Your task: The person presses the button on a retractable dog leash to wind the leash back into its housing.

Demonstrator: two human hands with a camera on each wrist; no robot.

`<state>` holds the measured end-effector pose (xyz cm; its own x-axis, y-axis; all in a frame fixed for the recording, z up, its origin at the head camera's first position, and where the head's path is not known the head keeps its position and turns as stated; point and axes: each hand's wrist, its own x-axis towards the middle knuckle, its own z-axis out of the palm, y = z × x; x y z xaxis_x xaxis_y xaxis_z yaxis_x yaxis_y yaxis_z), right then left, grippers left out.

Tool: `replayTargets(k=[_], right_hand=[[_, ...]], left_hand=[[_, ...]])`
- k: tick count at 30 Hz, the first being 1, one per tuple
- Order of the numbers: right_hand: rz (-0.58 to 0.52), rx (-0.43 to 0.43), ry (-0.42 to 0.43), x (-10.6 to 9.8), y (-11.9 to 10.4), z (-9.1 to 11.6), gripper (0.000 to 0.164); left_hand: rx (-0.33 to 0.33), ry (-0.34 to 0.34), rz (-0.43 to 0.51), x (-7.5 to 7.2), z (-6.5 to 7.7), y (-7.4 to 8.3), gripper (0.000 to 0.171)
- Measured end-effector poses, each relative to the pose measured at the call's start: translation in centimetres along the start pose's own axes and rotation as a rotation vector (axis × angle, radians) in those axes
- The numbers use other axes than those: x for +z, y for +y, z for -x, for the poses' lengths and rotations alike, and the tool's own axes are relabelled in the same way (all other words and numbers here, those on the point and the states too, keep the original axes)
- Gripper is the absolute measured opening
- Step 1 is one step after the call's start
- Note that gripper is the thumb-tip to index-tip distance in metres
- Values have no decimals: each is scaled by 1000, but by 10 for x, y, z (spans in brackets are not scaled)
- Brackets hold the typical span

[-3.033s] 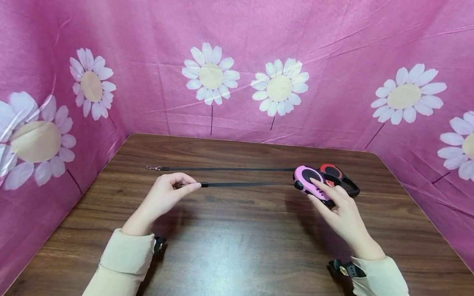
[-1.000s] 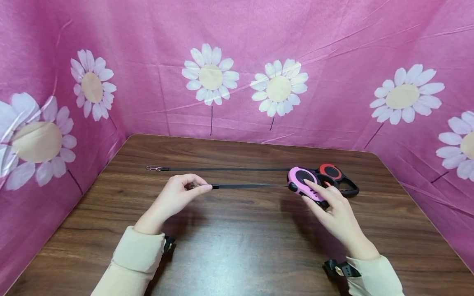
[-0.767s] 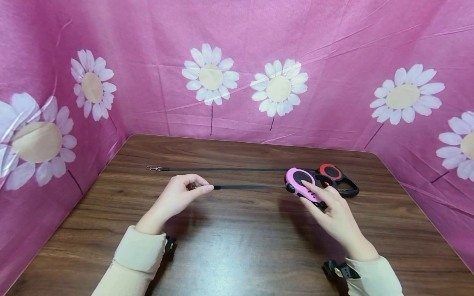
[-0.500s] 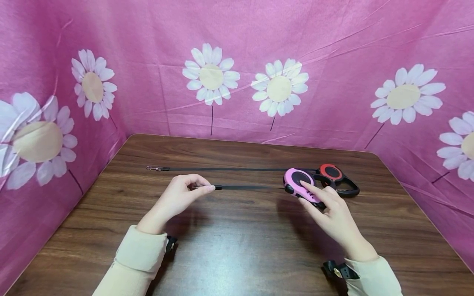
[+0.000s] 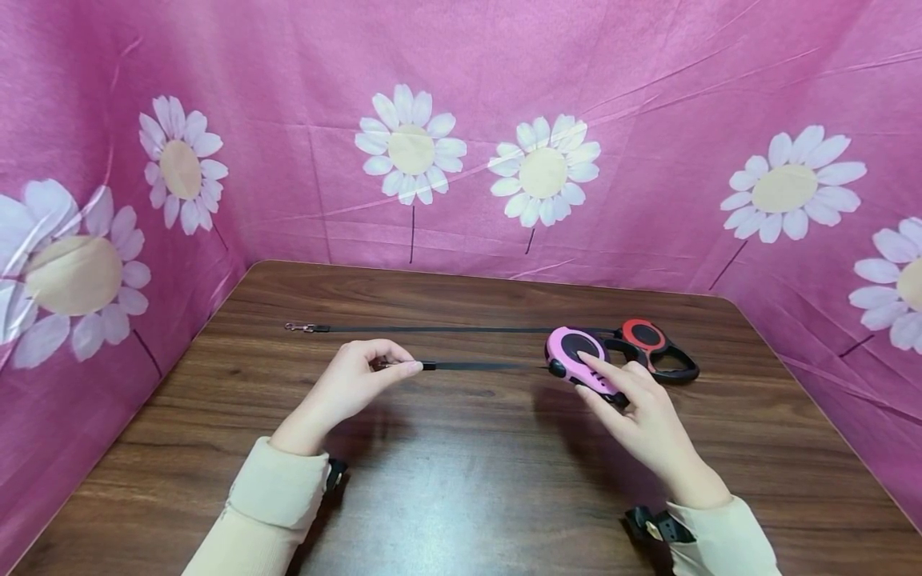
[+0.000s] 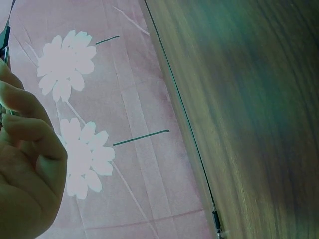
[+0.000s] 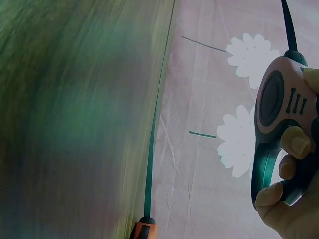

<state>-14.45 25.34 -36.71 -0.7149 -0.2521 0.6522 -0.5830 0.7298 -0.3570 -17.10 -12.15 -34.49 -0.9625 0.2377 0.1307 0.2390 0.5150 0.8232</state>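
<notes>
Pink reel (image 5: 568, 352): the right-wrist view alone shows your right grip (image 5: 643, 410) curled round its handle (image 7: 259, 172). Its long axis points roughly left, away from the red reel (image 5: 641, 334); your left grip (image 5: 351, 380) pinches the strap end (image 5: 429, 366).

From above the counter's (image 5: 446, 448) near side, the head camera looks forward and down, taking in both hands and the daisy-print backdrop (image 5: 648, 88). The wrist cameras, turned sideways, face that backdrop from close by the left hand (image 5: 349, 384) and right hand (image 5: 644, 412); both share the red retractable leash's black strap (image 5: 446, 330).
</notes>
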Motion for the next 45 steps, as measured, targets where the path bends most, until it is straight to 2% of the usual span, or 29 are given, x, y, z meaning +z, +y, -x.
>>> replayTargets(k=[18, 45], right_hand=[[-3, 5, -27, 2, -3, -1, 53], [-19, -15, -42, 8, -8, -2, 52]], left_hand=[[1, 0, -14, 0, 0, -1, 14], [14, -34, 9, 9, -1, 2, 15]])
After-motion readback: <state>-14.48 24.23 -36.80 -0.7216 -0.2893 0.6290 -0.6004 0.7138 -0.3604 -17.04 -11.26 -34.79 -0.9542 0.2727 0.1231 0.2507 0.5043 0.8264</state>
